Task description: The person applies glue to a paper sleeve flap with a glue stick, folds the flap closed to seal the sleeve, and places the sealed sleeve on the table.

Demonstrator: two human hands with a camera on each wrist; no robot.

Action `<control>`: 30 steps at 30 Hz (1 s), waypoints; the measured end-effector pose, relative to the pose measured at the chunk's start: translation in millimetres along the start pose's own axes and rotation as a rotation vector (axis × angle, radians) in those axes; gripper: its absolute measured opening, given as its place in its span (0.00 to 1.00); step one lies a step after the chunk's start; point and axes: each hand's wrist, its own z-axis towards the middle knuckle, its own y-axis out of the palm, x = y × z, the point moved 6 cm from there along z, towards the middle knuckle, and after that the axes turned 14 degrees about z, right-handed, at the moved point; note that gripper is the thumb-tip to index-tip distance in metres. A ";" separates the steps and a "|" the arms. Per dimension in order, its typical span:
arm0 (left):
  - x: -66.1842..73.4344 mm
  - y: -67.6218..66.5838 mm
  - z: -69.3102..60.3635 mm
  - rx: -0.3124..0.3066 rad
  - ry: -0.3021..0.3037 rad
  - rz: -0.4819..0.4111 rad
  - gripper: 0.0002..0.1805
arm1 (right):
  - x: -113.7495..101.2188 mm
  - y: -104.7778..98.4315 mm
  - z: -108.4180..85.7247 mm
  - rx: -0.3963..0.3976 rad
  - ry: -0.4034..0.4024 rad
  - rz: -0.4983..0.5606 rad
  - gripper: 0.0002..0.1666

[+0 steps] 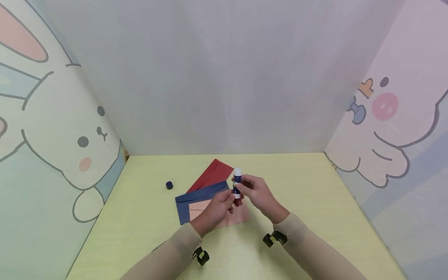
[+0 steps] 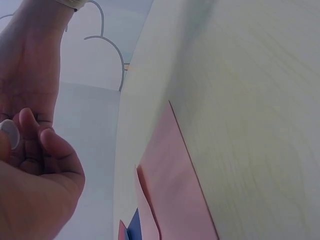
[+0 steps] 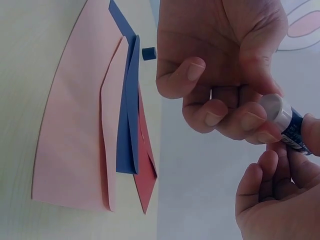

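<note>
A glue stick (image 1: 237, 178) with a dark blue label stands upright and uncapped between the two hands, its white end up. My left hand (image 1: 217, 207) pinches the white base at the bottom, also visible in the right wrist view as the glue stick's base (image 3: 281, 111). Around the labelled body, the thumb and fingers of my right hand (image 1: 258, 193) grip it. Below the hands lie a pink envelope (image 1: 241, 215), a blue envelope (image 1: 183, 208) and a red envelope (image 1: 213, 174), overlapping. The dark blue cap (image 1: 169, 185) rests on the table, left of the envelopes.
The pale yellow table (image 1: 308, 217) meets a plain grey wall (image 1: 224, 77) at the back. Side walls with a cartoon rabbit (image 1: 66, 128) and a cartoon pig (image 1: 395, 128) bound it left and right.
</note>
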 end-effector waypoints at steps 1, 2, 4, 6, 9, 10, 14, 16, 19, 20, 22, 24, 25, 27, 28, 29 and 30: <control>-0.1 -0.2 0.2 0.001 0.001 0.008 0.23 | 0.4 -0.1 0.0 0.000 0.000 0.001 0.20; -0.2 -0.4 0.4 0.002 0.003 0.012 0.23 | 0.4 -0.1 -0.1 0.000 0.000 0.001 0.20; -1.2 -1.3 0.7 0.005 0.010 0.021 0.23 | 0.2 -0.1 0.0 0.002 -0.004 -0.003 0.19; -2.8 -3.0 0.8 0.012 0.015 0.025 0.22 | -0.8 -0.1 -0.1 0.002 -0.010 -0.008 0.20; -5.5 -6.2 -0.1 0.040 0.008 0.013 0.22 | -2.5 -1.1 0.1 0.006 -0.026 -0.019 0.20; -6.3 -7.2 -0.4 0.056 0.000 0.006 0.21 | -2.7 -1.5 0.1 0.007 -0.031 -0.021 0.20; -5.4 -10.9 -2.4 0.167 -0.017 0.054 0.20 | -2.2 -3.1 0.0 0.016 -0.036 -0.026 0.19; -2.8 -12.6 -3.8 0.240 -0.016 0.115 0.18 | -1.0 -2.8 0.1 0.016 -0.031 -0.025 0.18; 2.6 -14.7 -6.3 0.338 -0.004 0.215 0.18 | 0.6 -1.3 -0.2 0.018 -0.018 -0.021 0.18; 3.7 -15.0 -6.9 0.361 -0.003 0.233 0.19 | 1.0 -0.6 -0.3 0.017 -0.014 -0.020 0.17; 5.4 -15.2 -7.7 0.392 -0.003 0.261 0.21 | 1.0 0.9 -0.7 0.015 -0.014 -0.022 0.17; 5.7 -15.2 -7.7 0.408 -0.005 0.272 0.22 | 0.7 2.0 -0.9 0.013 -0.018 -0.025 0.17; 5.5 -15.3 -7.5 0.414 -0.007 0.277 0.22 | 0.3 2.4 -1.0 0.011 -0.022 -0.029 0.17; 4.9 -15.3 -7.1 0.420 -0.012 0.281 0.21 | -0.2 2.7 -1.0 0.011 -0.027 -0.036 0.18; 5.0 -15.2 -7.1 0.420 -0.010 0.279 0.21 | -0.3 2.5 -1.1 0.013 -0.027 -0.039 0.18; 5.3 -15.0 -6.9 0.417 -0.008 0.276 0.20 | -0.2 2.2 -1.1 0.015 -0.028 -0.041 0.18; 5.6 -14.9 -6.8 0.414 -0.007 0.276 0.19 | -0.1 1.8 -1.0 0.017 -0.027 -0.044 0.18</control>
